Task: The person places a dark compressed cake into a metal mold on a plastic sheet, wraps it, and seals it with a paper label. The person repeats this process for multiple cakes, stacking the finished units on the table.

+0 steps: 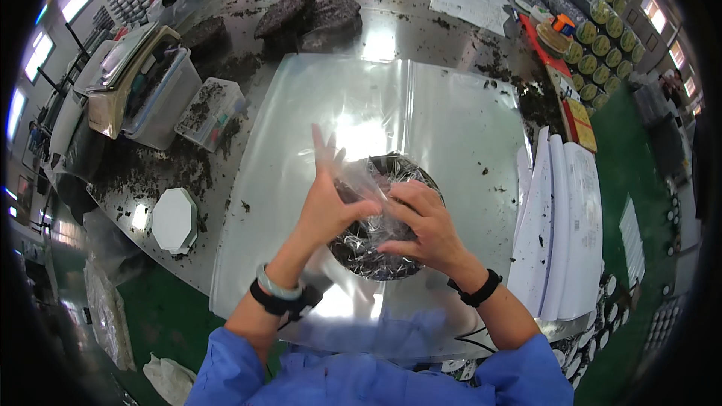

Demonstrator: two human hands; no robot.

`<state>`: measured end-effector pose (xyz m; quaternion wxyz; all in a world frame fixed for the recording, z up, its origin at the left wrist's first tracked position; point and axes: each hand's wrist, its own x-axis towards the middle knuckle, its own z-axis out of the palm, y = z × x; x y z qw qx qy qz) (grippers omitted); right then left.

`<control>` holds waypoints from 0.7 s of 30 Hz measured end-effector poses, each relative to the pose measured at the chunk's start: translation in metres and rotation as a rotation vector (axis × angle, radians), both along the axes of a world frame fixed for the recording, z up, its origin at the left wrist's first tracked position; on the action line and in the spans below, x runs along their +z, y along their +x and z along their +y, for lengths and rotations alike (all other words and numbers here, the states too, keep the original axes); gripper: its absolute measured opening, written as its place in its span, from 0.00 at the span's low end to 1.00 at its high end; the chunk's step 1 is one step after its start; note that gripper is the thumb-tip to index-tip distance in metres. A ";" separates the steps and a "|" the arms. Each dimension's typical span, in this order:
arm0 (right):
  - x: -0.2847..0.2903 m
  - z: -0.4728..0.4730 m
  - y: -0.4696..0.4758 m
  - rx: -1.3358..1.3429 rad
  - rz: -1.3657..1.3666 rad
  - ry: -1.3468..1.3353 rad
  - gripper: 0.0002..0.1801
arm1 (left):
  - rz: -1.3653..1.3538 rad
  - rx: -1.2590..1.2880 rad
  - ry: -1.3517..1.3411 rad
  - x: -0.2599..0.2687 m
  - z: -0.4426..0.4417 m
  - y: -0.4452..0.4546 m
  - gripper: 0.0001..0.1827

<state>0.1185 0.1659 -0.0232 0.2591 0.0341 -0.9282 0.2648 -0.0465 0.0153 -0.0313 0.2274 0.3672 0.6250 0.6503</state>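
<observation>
In front of me, a round dark bundle (361, 259), wrapped in shiny clear plastic film, rests on a smooth clear sheet. The film is drawn up in a crumpled bunch (389, 225) over the middle of the bundle. My right hand (426, 225) curls over it from the right, with the bunched film between thumb and fingers. On the left side is my left hand (327, 203), its blurred fingers stretched upward and its thumb against the film. Whether the left hand grips a fold of film cannot be made out.
Underneath lies a large stack of clear plastic sheets (468, 124). Left are a white octagonal stack (174, 220), a small lidded box (211, 113) and a plastic bin (163, 101). Dark pressed slabs (285, 16) lie behind; paper rolls (578, 225) lie right. Dark crumbs litter the metal table (389, 28).
</observation>
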 end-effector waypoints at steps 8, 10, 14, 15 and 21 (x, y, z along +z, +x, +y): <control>-0.012 0.005 0.012 -0.166 -0.199 -0.369 0.27 | 0.095 -0.277 -0.228 0.022 0.016 -0.006 0.22; -0.011 0.002 0.008 -0.149 0.016 -0.582 0.28 | 0.531 -0.302 -0.279 0.015 0.015 -0.005 0.16; -0.005 0.000 0.008 -0.039 -0.039 -0.258 0.22 | 0.930 -0.157 -0.303 0.006 0.019 0.019 0.12; -0.006 0.000 0.005 -0.007 -0.050 -0.201 0.20 | 1.015 -0.093 -0.328 0.005 0.021 0.022 0.13; 0.000 -0.002 -0.003 -0.153 -0.252 0.090 0.11 | 0.779 -0.267 -0.318 0.030 0.003 0.015 0.22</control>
